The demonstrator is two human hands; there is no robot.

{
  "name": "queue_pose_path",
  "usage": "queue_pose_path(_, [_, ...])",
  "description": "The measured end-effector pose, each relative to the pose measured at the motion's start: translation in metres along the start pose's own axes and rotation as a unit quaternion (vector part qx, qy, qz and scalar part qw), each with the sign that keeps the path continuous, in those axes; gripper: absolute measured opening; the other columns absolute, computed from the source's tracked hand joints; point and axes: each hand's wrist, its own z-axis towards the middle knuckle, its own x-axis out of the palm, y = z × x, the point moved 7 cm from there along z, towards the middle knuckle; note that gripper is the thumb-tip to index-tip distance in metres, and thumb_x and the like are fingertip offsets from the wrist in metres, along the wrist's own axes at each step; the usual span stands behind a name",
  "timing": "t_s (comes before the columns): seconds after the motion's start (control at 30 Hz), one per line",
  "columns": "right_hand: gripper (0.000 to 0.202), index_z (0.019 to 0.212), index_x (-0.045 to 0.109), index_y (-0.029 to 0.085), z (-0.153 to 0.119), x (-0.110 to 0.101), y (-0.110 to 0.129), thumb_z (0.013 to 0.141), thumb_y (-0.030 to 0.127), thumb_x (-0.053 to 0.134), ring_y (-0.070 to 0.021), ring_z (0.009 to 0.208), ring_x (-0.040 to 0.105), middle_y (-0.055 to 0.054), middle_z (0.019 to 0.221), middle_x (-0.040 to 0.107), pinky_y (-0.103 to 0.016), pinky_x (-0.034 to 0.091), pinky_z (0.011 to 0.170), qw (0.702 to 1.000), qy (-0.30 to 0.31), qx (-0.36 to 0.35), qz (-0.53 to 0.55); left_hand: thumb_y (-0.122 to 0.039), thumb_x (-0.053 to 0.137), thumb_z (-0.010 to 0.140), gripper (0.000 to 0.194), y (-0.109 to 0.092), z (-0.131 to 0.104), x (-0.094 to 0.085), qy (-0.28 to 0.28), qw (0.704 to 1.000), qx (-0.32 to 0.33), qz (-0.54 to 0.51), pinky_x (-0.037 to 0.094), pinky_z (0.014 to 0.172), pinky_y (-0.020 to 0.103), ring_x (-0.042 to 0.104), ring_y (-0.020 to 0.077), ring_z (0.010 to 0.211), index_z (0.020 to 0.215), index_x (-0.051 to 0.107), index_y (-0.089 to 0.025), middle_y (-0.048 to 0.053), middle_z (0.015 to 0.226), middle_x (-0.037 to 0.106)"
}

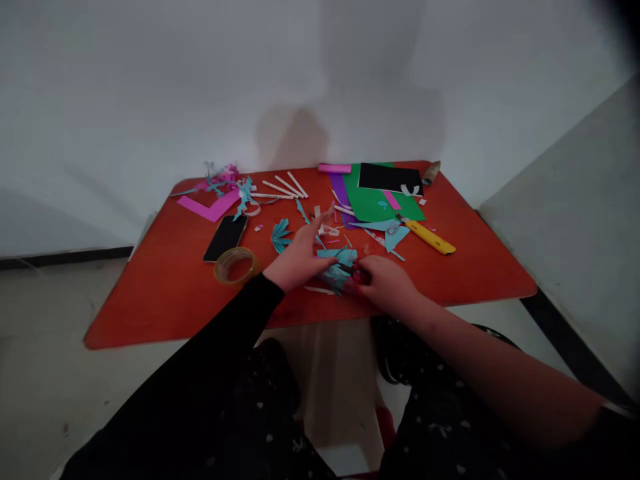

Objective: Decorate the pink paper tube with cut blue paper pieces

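A low red table (165, 293) carries paper craft scraps. My left hand (299, 257) rests on the table with its fingers spread, pressing the left side of a folded teal paper piece (339, 261). My right hand (387, 283) is closed around something small and red at the paper's right edge, possibly scissors; I cannot tell exactly what. A second teal fan-shaped cutout (280, 235) lies just left of my left hand.
A tape roll (235, 265) and a black phone (225, 237) lie left of my hands. A yellow cutter (430, 238), green sheet (373, 200), black sheet (390, 179), pink strips (210, 207) and white paper sticks (285, 189) lie farther back. White wall behind.
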Motion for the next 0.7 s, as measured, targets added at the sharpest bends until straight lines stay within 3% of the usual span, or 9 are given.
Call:
queue_pose_path(0.17, [0.027,0.09,0.066,0.02,0.0,0.002,0.003,0.091,0.046,0.072,-0.0224,0.088,0.063,-0.009,0.095,0.071,-0.031,0.037,0.072,1.0,0.001,-0.013,-0.021,-0.026,0.069,0.085,0.095,0.011,-0.014,0.005,0.004,0.999,-0.037,-0.021,0.058,0.096,0.038,0.068,0.0189,0.1,0.166,0.02,-0.03,0.018,0.159,0.043])
queue_pose_path(0.33, [0.024,0.092,0.068,0.019,0.0,0.001,0.004,0.09,0.043,0.074,-0.023,0.091,0.064,-0.009,0.097,0.072,-0.03,0.04,0.075,1.0,-0.015,-0.019,-0.018,-0.018,0.068,0.078,0.1,0.018,-0.008,0.013,-0.008,0.998,-0.052,-0.029,0.058,0.092,0.035,0.066,0.0177,0.099,0.167,0.021,-0.027,0.017,0.155,0.047])
queue_pose_path(0.5, [0.024,0.1,0.07,0.018,-0.002,0.001,0.005,0.091,0.04,0.073,-0.0263,0.1,0.065,-0.011,0.105,0.073,-0.033,0.045,0.085,0.998,-0.043,-0.055,-0.005,-0.015,0.062,0.079,0.101,0.028,-0.008,0.015,-0.018,0.99,-0.109,-0.086,0.059,0.084,0.035,0.068,0.0167,0.093,0.168,0.016,-0.027,0.02,0.156,0.045])
queue_pose_path(0.7, [0.019,0.091,0.071,0.019,0.002,0.007,0.007,0.093,0.037,0.07,-0.0253,0.096,0.066,-0.011,0.099,0.074,-0.032,0.046,0.084,0.996,0.012,-0.081,-0.029,-0.021,0.065,0.082,0.099,0.026,-0.014,0.013,-0.005,0.988,-0.091,-0.121,0.06,0.086,0.038,0.069,0.0209,0.1,0.168,0.015,-0.027,0.022,0.16,0.041])
